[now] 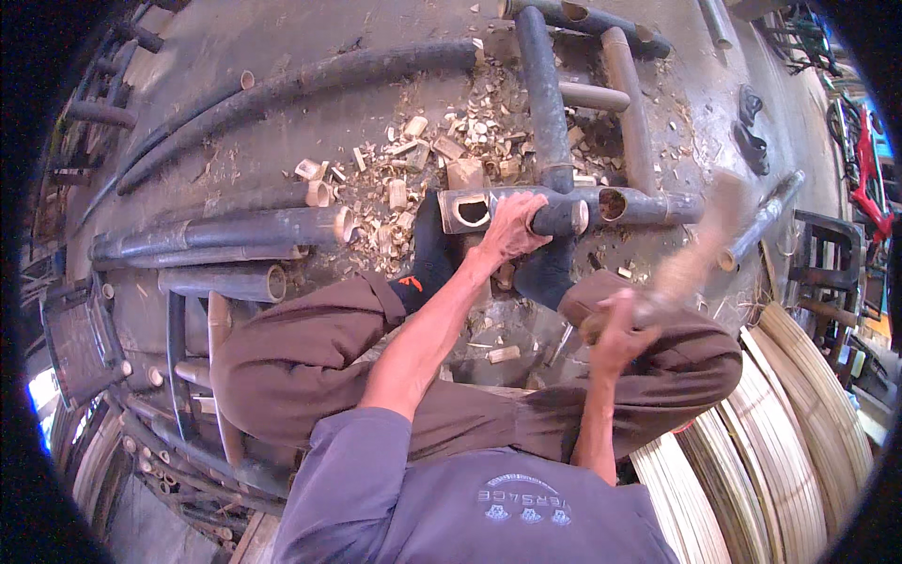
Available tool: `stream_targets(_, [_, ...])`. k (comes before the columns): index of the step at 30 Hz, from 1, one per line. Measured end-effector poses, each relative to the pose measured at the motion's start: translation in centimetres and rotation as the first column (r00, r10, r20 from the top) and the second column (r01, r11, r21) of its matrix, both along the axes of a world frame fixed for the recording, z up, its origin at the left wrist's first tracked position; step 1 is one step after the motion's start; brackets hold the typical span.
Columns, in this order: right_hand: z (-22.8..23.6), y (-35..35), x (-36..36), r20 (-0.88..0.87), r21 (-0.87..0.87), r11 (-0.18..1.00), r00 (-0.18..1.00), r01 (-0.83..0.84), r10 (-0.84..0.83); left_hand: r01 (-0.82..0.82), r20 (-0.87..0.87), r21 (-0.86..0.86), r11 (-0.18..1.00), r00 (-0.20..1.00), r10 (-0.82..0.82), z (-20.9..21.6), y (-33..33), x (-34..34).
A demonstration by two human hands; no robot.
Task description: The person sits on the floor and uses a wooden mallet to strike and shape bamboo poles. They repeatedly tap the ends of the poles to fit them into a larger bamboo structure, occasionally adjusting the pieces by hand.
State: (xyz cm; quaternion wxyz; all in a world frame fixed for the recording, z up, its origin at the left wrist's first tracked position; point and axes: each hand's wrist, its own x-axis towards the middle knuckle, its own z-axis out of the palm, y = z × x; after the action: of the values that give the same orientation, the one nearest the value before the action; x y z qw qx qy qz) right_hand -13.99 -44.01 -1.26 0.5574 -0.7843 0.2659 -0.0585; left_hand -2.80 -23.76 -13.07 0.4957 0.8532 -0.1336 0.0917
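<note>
My left hand [515,226] is closed over a dark bamboo crosspiece [648,208], right where a short dark bamboo piece [564,218] with a pale cut end juts toward me. A squarish hole shows in the crosspiece just left of my fingers, and a rounder one to their right. This crosspiece joins a bamboo frame, whose dark pole [543,94] and brown pole [628,108] run away from me with a rung [594,96] between them. Above my right thigh, my right hand [620,334] grips the handle of a wooden mallet [700,240], its head smeared by motion.
Pale bamboo chips [399,193] litter the floor around my feet. Long dark bamboo poles [310,89] lie at the left and far left. Split bamboo slats [761,451] are stacked at my right, near a dark plastic chair [827,249]. A cut pole [761,221] lies beyond the mallet.
</note>
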Motion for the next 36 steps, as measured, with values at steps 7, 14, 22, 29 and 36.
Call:
stream_targets(7, [-1.0, 3.6, 2.0, 0.039, -0.148, 0.974, 0.983, -0.169, 0.177, -0.02, -0.005, 0.097, 0.995, 1.0, 0.021, -0.6, -0.4, 1.0])
stream_targets(14, [-4.8, 1.0, 2.2, 0.068, 0.223, 0.975, 0.998, -0.001, -0.014, -0.063, -0.053, 0.131, 0.989, 0.996, 0.07, -0.1, -0.7, 1.2])
stream_targets(22, [-7.8, 1.0, 0.9, -0.019, 0.16, 0.987, 0.999, -0.028, 0.032, -0.002, -0.194, 0.208, 0.978, 0.98, 0.044, 1.3, -1.4, 1.4])
stream_targets(29, [-1.4, 2.4, 1.4, -0.101, 0.292, 0.955, 0.995, 0.053, -0.024, -0.342, -0.273, -0.389, 0.856, 0.93, 0.247, 5.0, -1.8, 2.6])
stream_targets(36, [1.1, 2.2, 1.4, 0.147, -0.19, 0.973, 0.976, -0.13, 0.159, -0.375, -0.344, -0.747, 0.548, 0.924, 0.164, 13.7, 4.7, 2.4])
